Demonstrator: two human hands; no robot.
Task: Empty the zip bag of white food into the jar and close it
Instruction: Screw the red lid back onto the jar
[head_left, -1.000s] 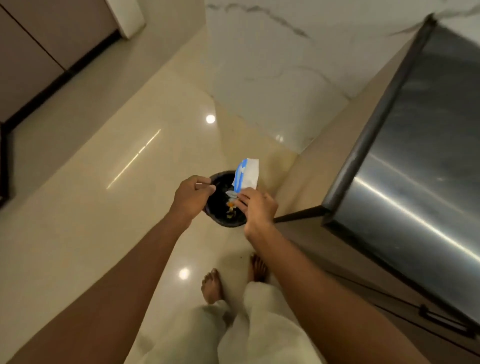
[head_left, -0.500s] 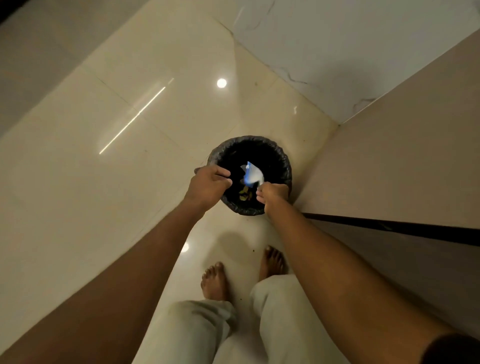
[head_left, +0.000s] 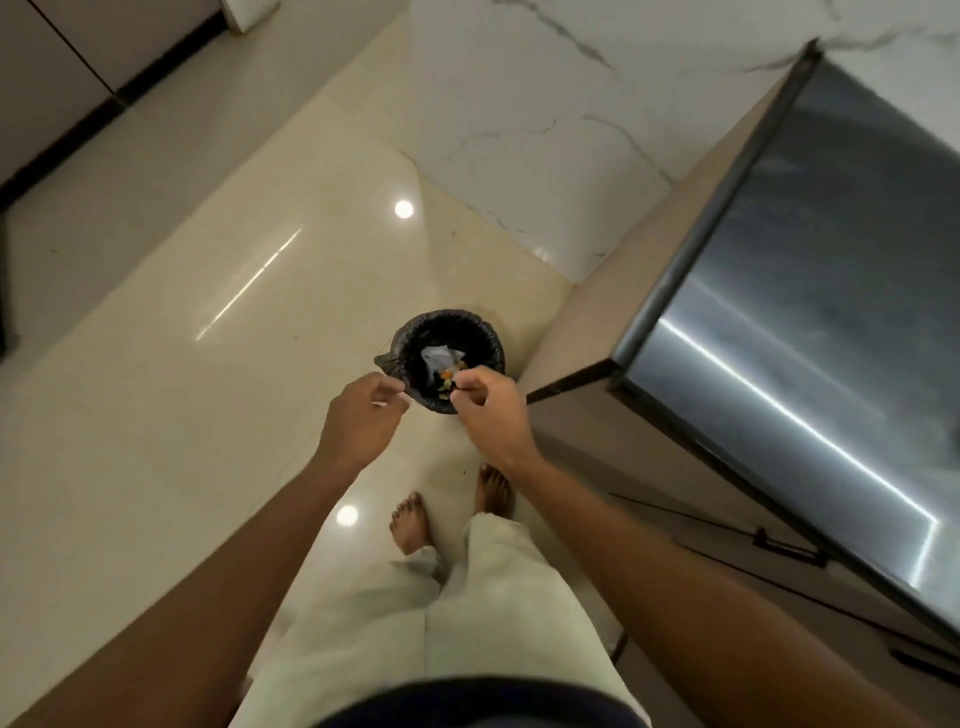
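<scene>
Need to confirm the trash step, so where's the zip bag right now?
In the head view, the zip bag lies inside the black-lined bin on the floor, just beyond both hands, beside orange and green scraps. Neither hand holds it.

Bare forearms, pale cream trousers (head_left: 467, 613) (loose), bare feet (head_left: 410, 525).

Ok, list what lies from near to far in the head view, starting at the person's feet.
Bare feet → left hand and right hand, both empty → black-lined bin holding the white bag → marble wall.
</scene>
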